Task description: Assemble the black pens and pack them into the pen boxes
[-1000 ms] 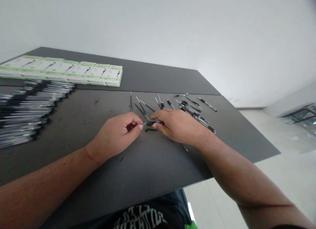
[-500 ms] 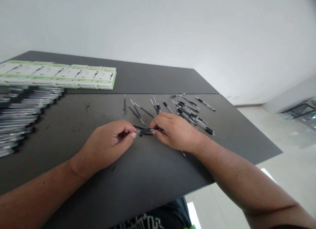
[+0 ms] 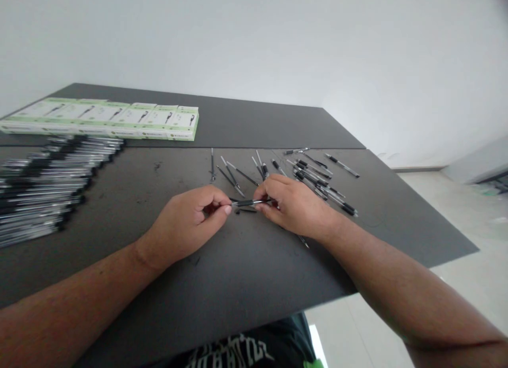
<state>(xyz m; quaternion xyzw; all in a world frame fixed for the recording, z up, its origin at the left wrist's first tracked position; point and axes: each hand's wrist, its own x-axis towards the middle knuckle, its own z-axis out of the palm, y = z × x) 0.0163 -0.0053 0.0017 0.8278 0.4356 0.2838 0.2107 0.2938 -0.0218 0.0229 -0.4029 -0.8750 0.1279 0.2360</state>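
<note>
A pen (image 3: pixel 245 203) with a black grip lies level between my two hands, just above the dark table (image 3: pixel 242 267). My left hand (image 3: pixel 194 214) pinches its left end between thumb and forefinger. Around the right part of the pen, the fingers of my right hand (image 3: pixel 291 204) are closed, hiding that end. Beneath and behind the pen are loose dark pen parts (image 3: pixel 246 211). Several thin refills (image 3: pixel 230 175) lie scattered beyond my hands, and a loose heap of clear pens with black grips (image 3: pixel 313 175) is to the right.
Many pens (image 3: pixel 67 183) lie in a wide row on the left. Behind them stands a line of white and green boxes (image 3: pixel 151 122). One pen (image 3: pixel 342 165) lies apart at the right. The table's right edge (image 3: pixel 420 199) slopes toward me, with pale floor beyond.
The whole scene has shifted right in view as the head turned slightly left. Both hands still hold the pen, and slightly more of it shows between them.
</note>
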